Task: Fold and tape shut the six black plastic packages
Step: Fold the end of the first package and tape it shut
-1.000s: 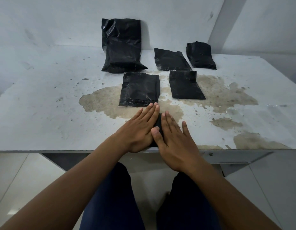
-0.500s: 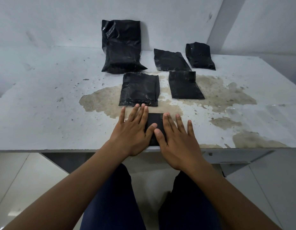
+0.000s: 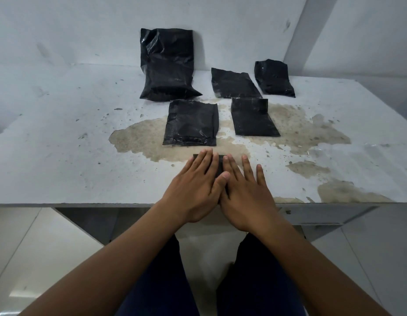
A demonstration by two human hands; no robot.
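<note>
Your left hand (image 3: pixel 194 190) and right hand (image 3: pixel 244 197) lie flat, side by side, fingers straight and lightly spread, pressing a small black package (image 3: pixel 219 165) onto the near edge of the tabletop (image 3: pixel 61 156). Neither grip pinches anything. Five more black packages sit farther back; the largest package (image 3: pixel 167 65) leans against the wall.

Your left hand (image 3: pixel 195 190) and right hand (image 3: pixel 245 195) lie side by side on a small package (image 3: pixel 219 166) at the worktop's (image 3: pixel 61 156) near edge; five packages lie behind, the largest package (image 3: pixel 167 65) against the wall
</note>
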